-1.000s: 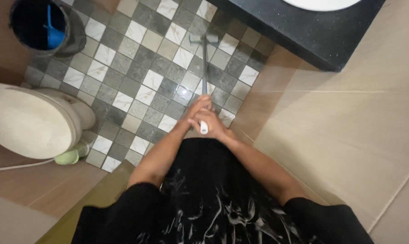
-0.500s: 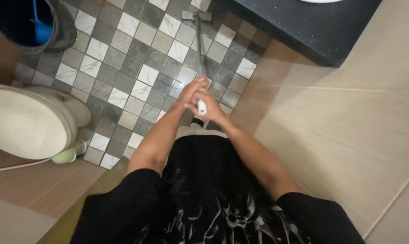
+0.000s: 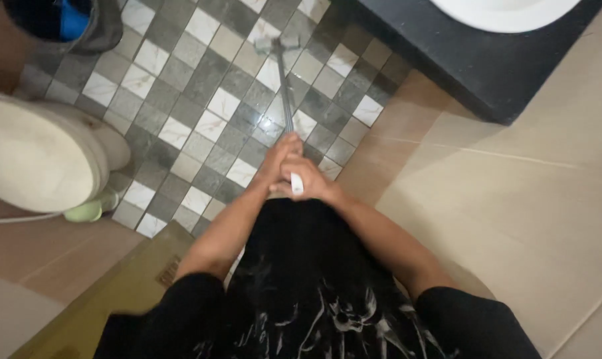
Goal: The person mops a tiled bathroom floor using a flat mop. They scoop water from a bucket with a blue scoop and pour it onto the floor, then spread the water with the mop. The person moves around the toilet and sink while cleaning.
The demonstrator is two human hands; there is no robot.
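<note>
Both of my hands grip a long thin metal handle point(image 3: 287, 100) of a floor tool, held out in front of my body. My left hand point(image 3: 278, 156) wraps the shaft a little further from me; my right hand point(image 3: 309, 183) closes over the handle's white end cap point(image 3: 296, 183). The shaft slants down and away to a small grey head point(image 3: 276, 44) resting on the checkered floor tiles point(image 3: 201, 113) of grey, beige and white squares.
A white toilet point(image 3: 42, 156) with its lid down stands at left, a pale green object point(image 3: 88, 209) at its base. A dark bin point(image 3: 62, 23) with blue inside is at top left. A black counter point(image 3: 487, 66) with a white basin point(image 3: 507, 10) is at top right. Beige wall tiles point(image 3: 513, 219) run along the right.
The tool's head has slid further away across the tiles, and my hands have pushed forward with the handle. The view has shifted slightly.
</note>
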